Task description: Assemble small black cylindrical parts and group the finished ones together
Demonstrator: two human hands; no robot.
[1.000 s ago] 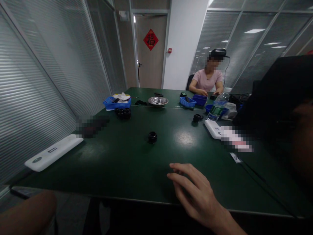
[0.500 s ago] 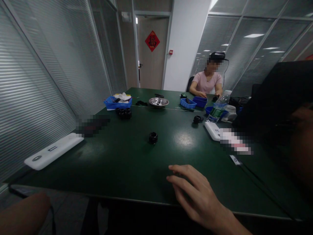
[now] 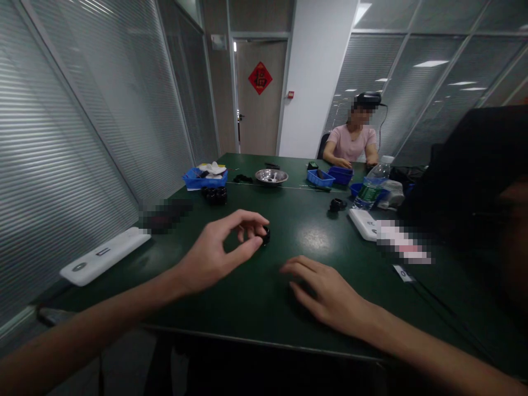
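A small, glossy black ring-like part (image 3: 267, 235) stands on the green tabletop in front of me, half hidden behind my fingers. My left hand (image 3: 225, 242) reaches over to its near left side, thumb and curved fingers apart around it; whether they touch it I cannot tell. Closer to me and further right, my right hand (image 3: 322, 289) hovers low over the table or rests on it, holding nothing, its fingers loosely bent and apart.
Similar black parts cluster at the left (image 3: 214, 194), and more lie at the right (image 3: 337, 205). White power banks (image 3: 109, 256) flank the table. Behind stand a blue basket (image 3: 193, 180), a steel bowl (image 3: 264, 180) and a water bottle (image 3: 369, 190). A person (image 3: 350, 143) sits opposite.
My left hand has come in from the lower left edge to the black ring-like part. My right hand has shifted slightly up. The view has tilted a little.
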